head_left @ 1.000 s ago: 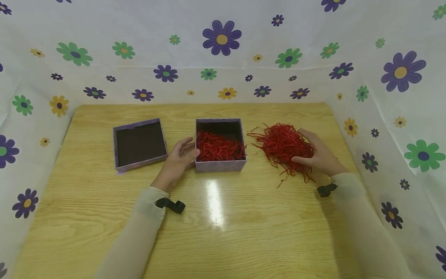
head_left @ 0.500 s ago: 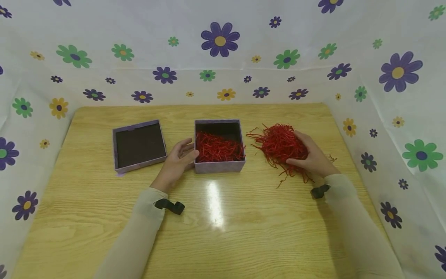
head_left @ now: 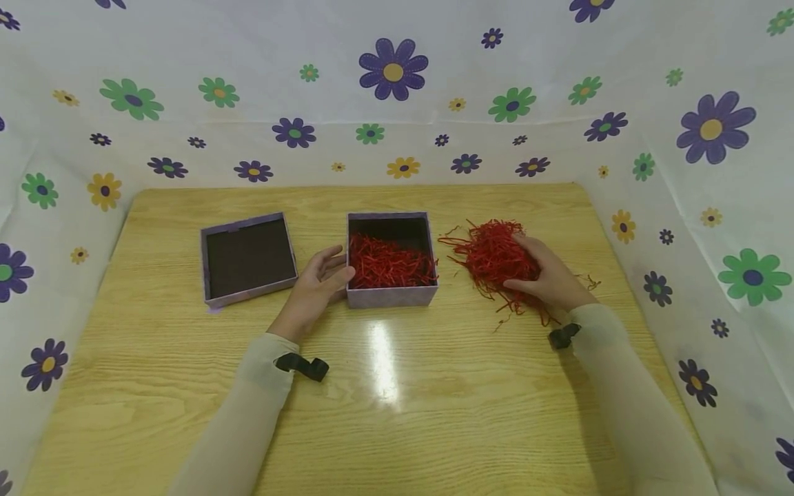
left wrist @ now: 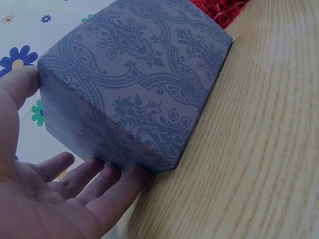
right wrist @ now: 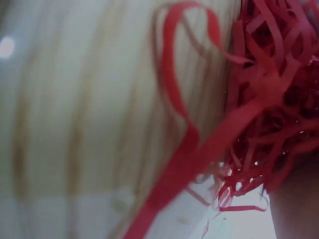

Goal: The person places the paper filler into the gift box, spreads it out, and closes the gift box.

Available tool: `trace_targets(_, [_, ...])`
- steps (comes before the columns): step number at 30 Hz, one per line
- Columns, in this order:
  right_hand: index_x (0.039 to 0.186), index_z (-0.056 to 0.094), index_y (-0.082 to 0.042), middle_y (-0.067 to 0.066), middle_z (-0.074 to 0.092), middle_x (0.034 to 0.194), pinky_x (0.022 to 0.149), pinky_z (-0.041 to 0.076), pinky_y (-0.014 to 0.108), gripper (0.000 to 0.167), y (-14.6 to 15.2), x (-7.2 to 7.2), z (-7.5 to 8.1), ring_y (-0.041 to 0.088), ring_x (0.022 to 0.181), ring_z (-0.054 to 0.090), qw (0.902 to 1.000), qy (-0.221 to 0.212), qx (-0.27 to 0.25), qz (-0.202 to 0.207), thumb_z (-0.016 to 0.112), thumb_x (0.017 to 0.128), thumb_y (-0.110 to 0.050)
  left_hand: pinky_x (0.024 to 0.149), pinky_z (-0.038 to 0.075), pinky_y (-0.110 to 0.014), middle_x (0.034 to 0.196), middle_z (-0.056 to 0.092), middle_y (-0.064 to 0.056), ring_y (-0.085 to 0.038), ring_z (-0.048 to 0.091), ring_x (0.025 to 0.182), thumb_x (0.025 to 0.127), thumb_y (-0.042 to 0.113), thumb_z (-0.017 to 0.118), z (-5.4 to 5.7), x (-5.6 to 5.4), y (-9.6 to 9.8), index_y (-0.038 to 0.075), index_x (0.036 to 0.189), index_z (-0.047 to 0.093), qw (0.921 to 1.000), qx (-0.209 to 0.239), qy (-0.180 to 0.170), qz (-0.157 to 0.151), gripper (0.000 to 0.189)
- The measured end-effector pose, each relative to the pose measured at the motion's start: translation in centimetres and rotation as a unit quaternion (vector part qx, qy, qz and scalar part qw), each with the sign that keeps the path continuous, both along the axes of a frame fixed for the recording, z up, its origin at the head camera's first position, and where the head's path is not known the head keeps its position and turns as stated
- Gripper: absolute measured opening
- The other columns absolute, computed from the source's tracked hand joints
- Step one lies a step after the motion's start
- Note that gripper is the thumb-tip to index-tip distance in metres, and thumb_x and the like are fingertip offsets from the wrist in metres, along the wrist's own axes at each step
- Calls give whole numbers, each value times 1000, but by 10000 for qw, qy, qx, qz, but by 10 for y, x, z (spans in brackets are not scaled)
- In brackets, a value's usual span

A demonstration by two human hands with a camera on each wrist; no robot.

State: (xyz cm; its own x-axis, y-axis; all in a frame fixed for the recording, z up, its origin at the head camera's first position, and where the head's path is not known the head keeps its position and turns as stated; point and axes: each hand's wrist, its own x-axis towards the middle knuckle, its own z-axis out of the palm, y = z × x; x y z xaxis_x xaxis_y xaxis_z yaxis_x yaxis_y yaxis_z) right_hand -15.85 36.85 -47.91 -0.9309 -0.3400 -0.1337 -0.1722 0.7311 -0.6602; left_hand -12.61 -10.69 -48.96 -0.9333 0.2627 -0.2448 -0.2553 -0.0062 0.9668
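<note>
An open lavender box [head_left: 392, 297] with a damask pattern stands mid-table, its dark inside part filled with red shredded paper [head_left: 389, 263]. My left hand [head_left: 313, 284] touches the box's left side, thumb near the top edge and fingers spread. In the left wrist view, those fingertips [left wrist: 132, 179] rest at the lower edge of the patterned wall. To the right of the box, my right hand [head_left: 551, 277] grips a loose heap of red shredded paper [head_left: 493, 253] from its right side. Thumb and fingers lie around the heap, the fingertips partly hidden in the strands.
A shallow lid [head_left: 250, 258] with a dark inside lies left of the box. Stray strands [head_left: 586, 281] lie right of my right hand. Flowered white cloth [head_left: 428, 148] walls the wooden table [head_left: 434, 413] at the back and sides.
My right hand has moved left, further in around the heap, pressing its right side inward. A few strands are left behind on the table. The left hand and box have stayed put.
</note>
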Motion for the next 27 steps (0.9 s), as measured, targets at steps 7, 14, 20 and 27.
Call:
trace_targets(7, [166, 26, -21, 20, 34, 162, 114, 34, 68, 89, -1, -2, -1, 45, 145, 35, 9997, -171, 159, 32, 79, 95, -29, 118, 38, -52, 161, 39, -9, -30, 35, 150, 100, 43, 69, 0, 0, -1, 16, 164, 27, 10000, -9, 16, -6, 80])
trace_targets(14, [159, 40, -13, 21, 48, 152, 110, 41, 66, 70, -2, -2, -3, 44, 137, 48, 9999, -101, 64, -31, 74, 98, -22, 118, 38, -53, 161, 38, -9, -30, 35, 150, 100, 43, 69, 0, 0, -1, 16, 164, 27, 10000, 21, 14, -14, 81])
trace_targets(20, [149, 50, -8, 23, 56, 144, 107, 44, 65, 57, -1, 1, -4, 45, 131, 54, 9994, -33, 123, -310, 73, 99, -23, 118, 38, -52, 161, 39, -9, -30, 35, 150, 99, 44, 70, 0, 1, -1, 17, 163, 28, 10000, -34, 26, -24, 81])
trace_targets(27, [143, 56, -6, 23, 59, 137, 105, 43, 66, 51, 1, 0, -5, 44, 125, 55, 9990, 355, 105, -232, 75, 98, -21, 118, 39, -52, 161, 40, -9, -30, 36, 150, 99, 44, 70, -2, 0, -2, 17, 164, 28, 10000, -22, 27, 5, 82])
